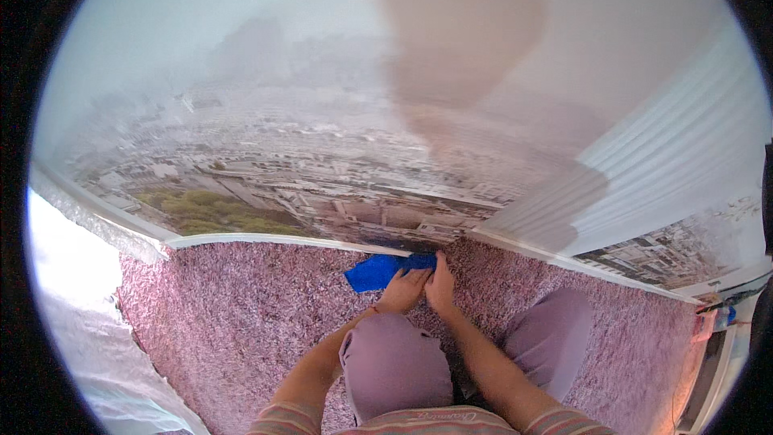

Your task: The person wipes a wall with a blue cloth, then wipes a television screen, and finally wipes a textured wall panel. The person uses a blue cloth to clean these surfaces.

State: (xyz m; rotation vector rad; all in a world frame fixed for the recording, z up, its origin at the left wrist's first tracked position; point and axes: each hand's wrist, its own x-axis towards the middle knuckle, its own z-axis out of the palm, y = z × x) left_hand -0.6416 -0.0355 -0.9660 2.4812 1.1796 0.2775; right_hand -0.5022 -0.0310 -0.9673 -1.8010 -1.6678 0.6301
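A blue cloth [373, 273] lies at the foot of the wall, partly on the carpet and partly against the white baseboard [272, 238]. My left hand [406, 290] rests flat on the cloth's right part, fingers towards the wall. Close beside it, my right hand [441, 283] touches the cloth's right end, with a finger reaching up to the baseboard. Both hands press on the cloth near the room's corner. My fingers hide part of the cloth, so its folds there cannot be made out.
Pink shaggy carpet [241, 314] covers the floor. A cityscape mural [338, 151] fills the wall ahead. To the right stands a white ribbed panel [652, 133] along the side wall. White fabric [115, 344] hangs at left. Small items [715, 320] stand at far right.
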